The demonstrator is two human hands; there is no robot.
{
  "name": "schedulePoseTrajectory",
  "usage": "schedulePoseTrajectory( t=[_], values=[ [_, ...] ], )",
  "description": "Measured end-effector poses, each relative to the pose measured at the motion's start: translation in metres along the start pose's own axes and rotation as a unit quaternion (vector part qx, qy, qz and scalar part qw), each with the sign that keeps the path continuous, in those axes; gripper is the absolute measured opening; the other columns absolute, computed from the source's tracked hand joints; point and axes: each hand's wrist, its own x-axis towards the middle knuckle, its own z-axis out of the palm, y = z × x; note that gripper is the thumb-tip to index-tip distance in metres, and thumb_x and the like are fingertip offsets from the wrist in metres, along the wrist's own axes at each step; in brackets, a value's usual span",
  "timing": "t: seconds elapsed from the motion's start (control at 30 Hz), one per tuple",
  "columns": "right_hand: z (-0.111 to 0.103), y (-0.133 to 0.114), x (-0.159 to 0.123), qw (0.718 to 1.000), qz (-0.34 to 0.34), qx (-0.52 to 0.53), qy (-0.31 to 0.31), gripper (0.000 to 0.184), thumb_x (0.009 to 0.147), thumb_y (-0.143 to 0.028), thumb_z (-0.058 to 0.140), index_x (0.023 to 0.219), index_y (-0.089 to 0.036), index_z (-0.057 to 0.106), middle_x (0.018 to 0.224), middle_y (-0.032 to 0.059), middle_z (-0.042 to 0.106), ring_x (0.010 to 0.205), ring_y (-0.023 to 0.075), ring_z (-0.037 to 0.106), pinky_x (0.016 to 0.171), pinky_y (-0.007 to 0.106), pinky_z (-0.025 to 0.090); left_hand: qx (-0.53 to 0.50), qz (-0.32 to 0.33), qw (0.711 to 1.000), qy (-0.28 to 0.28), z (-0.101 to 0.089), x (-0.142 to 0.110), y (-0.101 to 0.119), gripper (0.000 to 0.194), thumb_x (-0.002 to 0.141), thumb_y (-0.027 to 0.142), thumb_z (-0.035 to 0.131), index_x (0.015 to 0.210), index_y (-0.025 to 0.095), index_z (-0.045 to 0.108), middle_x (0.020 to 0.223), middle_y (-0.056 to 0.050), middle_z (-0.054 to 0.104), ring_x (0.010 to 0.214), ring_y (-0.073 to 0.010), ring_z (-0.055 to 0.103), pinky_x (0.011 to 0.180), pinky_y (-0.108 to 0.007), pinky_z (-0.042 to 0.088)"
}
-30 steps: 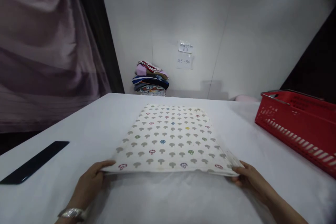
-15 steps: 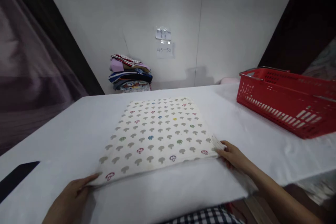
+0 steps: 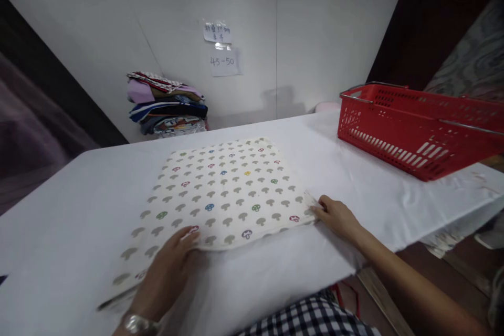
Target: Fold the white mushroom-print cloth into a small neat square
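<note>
Head view: my right hand (image 3: 335, 216) pinches the cloth (image 3: 232, 189); I can't tell if my left hand (image 3: 169, 268) grips. Best keep it flat.

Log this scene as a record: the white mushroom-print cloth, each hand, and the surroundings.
Cloth: spread on a white-covered table
Left hand: at cloth's near edge, grip unclear
Right hand: pinching cloth's near right corner
Right side: red perforated plastic basket
Behind table: multicoloured stack of folded fabrics
Wall: white paper reading "45-50"
</note>
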Motion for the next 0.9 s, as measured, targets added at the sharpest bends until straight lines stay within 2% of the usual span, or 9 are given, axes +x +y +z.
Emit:
schedulePoseTrajectory(
  t=[0.1, 0.2, 0.27, 0.47, 0.57, 0.63, 0.7, 0.8, 0.9],
  values=[
    [0.001, -0.002, -0.001, 1.000, -0.013, -0.003, 0.009, 0.025, 0.088, -0.041, 0.040, 0.074, -0.021, 0.047, 0.063, 0.0014, 0.055, 0.059, 0.0158, 0.050, 0.053, 0.026, 0.025, 0.026, 0.057, 0.996, -0.065, 0.006, 0.022, 0.051, 0.041, 0.080, 0.026, 0.040, 0.114, 0.019, 0.062, 0.131, -0.009, 0.053, 0.117, -0.0254, 0.050, 0.100, -0.042, 0.040],
    [0.002, 0.000, 0.000, 1.000, -0.010, 0.002, 0.002, 0.025, 0.088, -0.040, 0.041, 0.071, -0.021, 0.046, 0.063, 0.0014, 0.056, 0.058, 0.0154, 0.049, 0.053, 0.026, 0.025, 0.030, 0.071, 0.990, -0.115, 0.004, 0.030, 0.070, 0.033, 0.078, 0.022, 0.040, 0.096, 0.021, 0.067, 0.113, -0.007, 0.063, 0.105, -0.0238, 0.056, 0.091, -0.040, 0.044],
    [0.002, 0.002, 0.001, 1.000, -0.008, 0.011, -0.005, 0.026, 0.087, -0.041, 0.043, 0.070, -0.021, 0.046, 0.065, 0.0022, 0.057, 0.059, 0.0156, 0.051, 0.054, 0.026, 0.026, 0.024, 0.050, 0.990, -0.133, -0.001, 0.027, 0.064, 0.029, 0.079, 0.024, 0.040, 0.089, 0.022, 0.067, 0.105, -0.007, 0.064, 0.098, -0.0233, 0.058, 0.086, -0.038, 0.046],
    [0.006, 0.010, 0.000, 1.000, -0.015, 0.008, -0.018, 0.025, 0.086, -0.044, 0.046, 0.089, -0.020, 0.054, 0.075, 0.0045, 0.063, 0.069, 0.0201, 0.057, 0.057, 0.028, 0.031, -0.024, -0.049, 0.989, -0.137, -0.022, 0.000, 0.029, 0.033, 0.079, 0.043, 0.047, 0.099, 0.025, 0.066, 0.108, -0.006, 0.062, 0.099, -0.0233, 0.059, 0.086, -0.035, 0.045],
    [0.002, 0.006, 0.008, 0.998, -0.056, -0.026, 0.017, 0.025, 0.087, -0.041, 0.044, 0.095, -0.020, 0.057, 0.086, 0.0059, 0.064, 0.076, 0.0210, 0.058, 0.061, 0.029, 0.034, -0.019, -0.121, 0.983, -0.134, -0.034, -0.006, 0.023, 0.040, 0.080, 0.052, 0.043, 0.092, 0.023, 0.067, 0.097, -0.006, 0.065, 0.087, -0.0238, 0.062, 0.076, -0.035, 0.048],
    [-0.007, -0.002, 0.020, 0.994, -0.093, -0.030, 0.043, 0.025, 0.087, -0.039, 0.042, 0.095, -0.021, 0.058, 0.091, 0.0059, 0.064, 0.077, 0.0198, 0.058, 0.064, 0.029, 0.035, -0.006, -0.149, 0.983, -0.107, -0.042, -0.003, 0.023, 0.042, 0.079, 0.054, 0.043, 0.091, 0.023, 0.067, 0.093, -0.006, 0.066, 0.081, -0.0237, 0.063, 0.071, -0.034, 0.047],
    [-0.016, -0.013, 0.036, 0.992, -0.117, -0.018, 0.045, 0.025, 0.087, -0.038, 0.043, 0.095, -0.021, 0.059, 0.089, 0.0049, 0.065, 0.075, 0.0186, 0.058, 0.064, 0.028, 0.036, 0.002, -0.149, 0.986, -0.074, -0.048, 0.003, 0.025, 0.041, 0.078, 0.054, 0.045, 0.091, 0.023, 0.067, 0.089, -0.005, 0.067, 0.076, -0.0227, 0.063, 0.068, -0.033, 0.047],
    [-0.027, -0.030, 0.068, 0.990, -0.138, 0.022, 0.016, 0.023, 0.085, -0.037, 0.046, 0.087, -0.021, 0.062, 0.081, 0.0038, 0.066, 0.072, 0.0182, 0.058, 0.061, 0.027, 0.036, -0.006, -0.106, 0.994, -0.038, -0.051, 0.021, 0.032, 0.037, 0.081, 0.052, 0.042, 0.091, 0.024, 0.066, 0.090, -0.003, 0.067, 0.077, -0.0207, 0.063, 0.068, -0.031, 0.047],
    [-0.026, -0.044, 0.109, 0.985, -0.149, 0.089, -0.005, 0.022, 0.083, -0.034, 0.048, 0.078, -0.020, 0.064, 0.077, 0.0033, 0.067, 0.070, 0.0171, 0.058, 0.060, 0.026, 0.038, -0.011, -0.046, 0.999, -0.021, -0.043, 0.049, 0.035, 0.038, 0.085, 0.049, 0.039, 0.094, 0.024, 0.065, 0.104, -0.004, 0.066, 0.078, -0.0191, 0.063, 0.075, -0.032, 0.048]
  ],
)
